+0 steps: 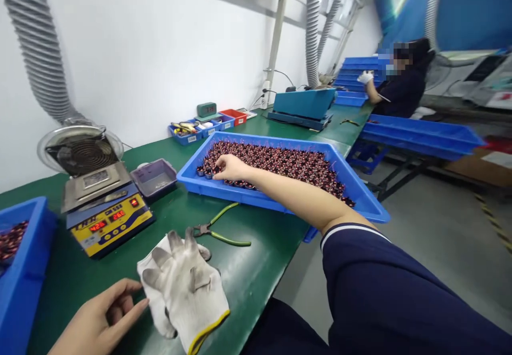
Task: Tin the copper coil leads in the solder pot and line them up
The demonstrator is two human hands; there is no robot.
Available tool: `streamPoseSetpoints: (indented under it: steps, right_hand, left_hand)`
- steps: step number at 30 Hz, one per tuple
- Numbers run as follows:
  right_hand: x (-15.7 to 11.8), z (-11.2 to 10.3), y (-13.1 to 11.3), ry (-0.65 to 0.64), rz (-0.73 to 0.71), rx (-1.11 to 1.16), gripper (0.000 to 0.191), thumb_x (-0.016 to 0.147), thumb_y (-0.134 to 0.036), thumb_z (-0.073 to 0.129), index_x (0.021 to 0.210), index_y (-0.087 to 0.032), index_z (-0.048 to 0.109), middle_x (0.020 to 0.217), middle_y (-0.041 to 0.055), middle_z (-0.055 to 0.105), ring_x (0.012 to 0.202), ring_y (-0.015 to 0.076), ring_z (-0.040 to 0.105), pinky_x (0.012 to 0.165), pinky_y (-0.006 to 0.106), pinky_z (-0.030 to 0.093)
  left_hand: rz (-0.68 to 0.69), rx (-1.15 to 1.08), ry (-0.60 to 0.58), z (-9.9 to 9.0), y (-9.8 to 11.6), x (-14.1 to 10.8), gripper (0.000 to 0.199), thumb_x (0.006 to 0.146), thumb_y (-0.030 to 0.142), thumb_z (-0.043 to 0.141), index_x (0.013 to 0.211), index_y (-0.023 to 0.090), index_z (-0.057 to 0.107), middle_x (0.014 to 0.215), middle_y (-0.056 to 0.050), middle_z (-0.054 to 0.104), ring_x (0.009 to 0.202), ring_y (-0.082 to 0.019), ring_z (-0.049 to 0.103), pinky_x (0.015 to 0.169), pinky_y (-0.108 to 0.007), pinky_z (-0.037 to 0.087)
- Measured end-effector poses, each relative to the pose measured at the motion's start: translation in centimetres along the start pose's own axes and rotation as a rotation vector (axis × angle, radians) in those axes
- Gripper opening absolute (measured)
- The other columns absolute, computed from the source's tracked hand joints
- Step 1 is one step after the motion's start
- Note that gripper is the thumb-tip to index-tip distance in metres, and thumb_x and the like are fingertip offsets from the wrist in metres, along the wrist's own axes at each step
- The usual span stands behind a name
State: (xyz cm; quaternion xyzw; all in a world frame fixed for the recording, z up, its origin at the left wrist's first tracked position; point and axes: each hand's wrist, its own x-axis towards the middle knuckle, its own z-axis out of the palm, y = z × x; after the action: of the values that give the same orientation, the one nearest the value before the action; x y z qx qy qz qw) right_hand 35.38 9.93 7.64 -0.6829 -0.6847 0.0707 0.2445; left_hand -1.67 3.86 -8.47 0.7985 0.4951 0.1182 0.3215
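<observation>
"Where are our hands?"

"Our right hand (231, 168) is at the left end of the long blue plastic tray (360, 197), fingers bent over its small dark-and-copper parts (280, 165); we can't tell whether they grip one."

"And our left hand (106, 312)?"

"Nearer us than the tray, empty, thumb and forefinger apart, beside the grey-stained white knit gloves (194, 285). Our green-handled metal pliers (205, 229) lie between gloves and tray."

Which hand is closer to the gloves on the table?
Left. The left hand is just beside the gloves; the right hand is farther off, in the blue tray.
</observation>
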Motion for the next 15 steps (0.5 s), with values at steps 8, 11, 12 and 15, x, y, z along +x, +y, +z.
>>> streamPoseSetpoints:
  steps: [8,11,12,15]
  right_hand:
    - [1.5,2.6,2.0,0.020,-0.051,-0.376,0.041,0.065,-0.046,0.070,0.087,-0.012,0.061,0.124,0.0141,0.047,0.116,0.0324,0.043,0.094,0.047,0.037]
    - [1.2,2.6,1.7,0.022,-0.021,-0.447,0.044,0.067,-0.045,0.068,0.090,-0.009,0.059,0.121,0.0232,0.045,0.113,0.0404,0.042,0.089,0.057,0.036]
    - [1.2,2.5,1.8,0.008,0.001,-0.469,0.045,0.067,-0.049,0.067,0.089,-0.011,0.059,0.119,0.0235,0.046,0.110,0.0406,0.044,0.084,0.058,0.038]
    - [1.8,2.4,2.2,-0.019,0.070,-0.546,0.042,0.064,-0.056,0.067,0.078,-0.018,0.054,0.111,0.0197,0.051,0.105,0.0345,0.049,0.083,0.053,0.039]
  left_hand:
    - [-0.030,-0.027,0.014,-1.0,1.1,-0.4,0.066,0.076,0.070,0.046,0.108,0.012,0.051,0.076,-0.003,0.050,0.069,-0.014,0.047,0.066,-0.026,0.040]
    - [0.022,-0.028,0.158,-2.2,4.3,-1.9,0.053,0.080,0.058,0.049,0.104,0.011,0.053,0.076,-0.003,0.052,0.065,-0.012,0.046,0.062,-0.025,0.039]
    - [0.043,-0.043,0.240,-2.6,5.1,-2.2,0.048,0.082,0.052,0.050,0.104,0.010,0.054,0.075,-0.003,0.053,0.064,-0.011,0.046,0.062,-0.024,0.039]
    - [0.074,-0.102,0.556,-4.8,5.9,-2.3,0.035,0.076,0.037,0.059,0.097,0.009,0.057,0.077,-0.004,0.058,0.067,-0.010,0.051,0.064,-0.022,0.042]
